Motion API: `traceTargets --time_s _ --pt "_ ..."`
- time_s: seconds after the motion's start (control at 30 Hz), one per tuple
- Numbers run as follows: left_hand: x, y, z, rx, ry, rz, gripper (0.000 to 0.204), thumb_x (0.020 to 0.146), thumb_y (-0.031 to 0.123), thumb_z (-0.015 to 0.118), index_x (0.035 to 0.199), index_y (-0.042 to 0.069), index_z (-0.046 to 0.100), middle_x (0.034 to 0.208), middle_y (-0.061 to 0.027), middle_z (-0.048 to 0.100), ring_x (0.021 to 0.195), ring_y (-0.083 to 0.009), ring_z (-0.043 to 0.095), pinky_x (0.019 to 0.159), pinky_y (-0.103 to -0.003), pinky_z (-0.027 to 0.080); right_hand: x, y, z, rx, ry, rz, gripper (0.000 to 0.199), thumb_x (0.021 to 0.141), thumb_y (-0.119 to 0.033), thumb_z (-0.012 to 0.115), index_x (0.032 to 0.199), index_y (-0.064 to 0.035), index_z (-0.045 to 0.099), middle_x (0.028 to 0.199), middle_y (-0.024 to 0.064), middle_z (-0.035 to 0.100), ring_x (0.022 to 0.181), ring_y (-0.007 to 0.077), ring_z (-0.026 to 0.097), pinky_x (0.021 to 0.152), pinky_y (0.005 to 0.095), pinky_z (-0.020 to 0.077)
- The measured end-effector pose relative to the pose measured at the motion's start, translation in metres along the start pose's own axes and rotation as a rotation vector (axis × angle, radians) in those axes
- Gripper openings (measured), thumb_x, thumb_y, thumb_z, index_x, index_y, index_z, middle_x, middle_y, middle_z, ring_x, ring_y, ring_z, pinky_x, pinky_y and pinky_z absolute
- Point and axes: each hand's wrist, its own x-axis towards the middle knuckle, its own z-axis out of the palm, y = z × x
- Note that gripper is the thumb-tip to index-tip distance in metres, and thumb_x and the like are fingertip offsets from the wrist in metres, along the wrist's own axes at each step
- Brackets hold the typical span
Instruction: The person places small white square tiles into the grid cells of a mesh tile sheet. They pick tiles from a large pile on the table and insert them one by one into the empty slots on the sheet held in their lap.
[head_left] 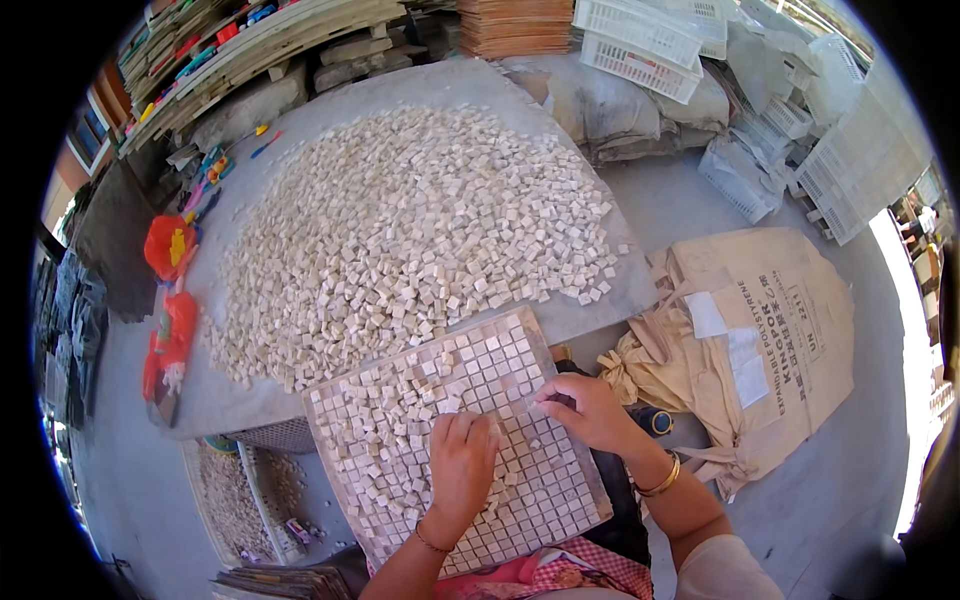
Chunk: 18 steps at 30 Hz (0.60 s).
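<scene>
A square grid tray (536, 332) rests at a tilt before me, several of its cells filled with small pale stone tiles (545, 505). More loose tiles (385, 420) lie heaped over its left half. My left hand (463, 465) is over the tray's middle with its fingers curled; what they hold is hidden. My right hand (590, 410) reaches to the tray's right edge, thumb and forefinger pinched together over the cells. Whether a tile sits in that pinch is too small to make out.
A large pile of tiles (420, 210) covers the grey table (440, 85) beyond the tray. Left of it lie orange-red plastic bags (175, 330). A tan sack (790, 330) stands at the right, white crates (640, 50) behind. A bin of chips (225, 490) is below left.
</scene>
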Motion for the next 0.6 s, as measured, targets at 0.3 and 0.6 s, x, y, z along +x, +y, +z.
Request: traceTargets --time_s 0.3,0.6 --pt "0.01 0.0 0.005 0.007 -0.018 -0.051 0.025 0.064 0.002 0.073 0.086 0.003 0.06 0.085 -0.0096 0.058 0.083 -0.0302 0.051 0.074 -0.04 0.042 0.023 -0.014 0.012 -0.501 -0.035 -0.254 0.012 0.083 -0.016 0.062 0.085 -0.0044 0.058 0.082 0.0113 0.056 0.078 0.0323 0.057 0.067 0.0409 0.0478" --pt "0.005 -0.004 0.014 0.064 0.06 0.02 0.017 0.066 0.003 0.07 0.078 0.005 0.059 0.08 -0.0066 0.056 0.078 -0.0273 0.051 0.07 -0.039 0.042 0.03 -0.009 0.013 -0.515 -0.032 -0.268 0.009 0.08 -0.014 0.061 0.084 -0.0062 0.058 0.08 0.0102 0.056 0.078 0.0303 0.058 0.066 0.0404 0.0477"
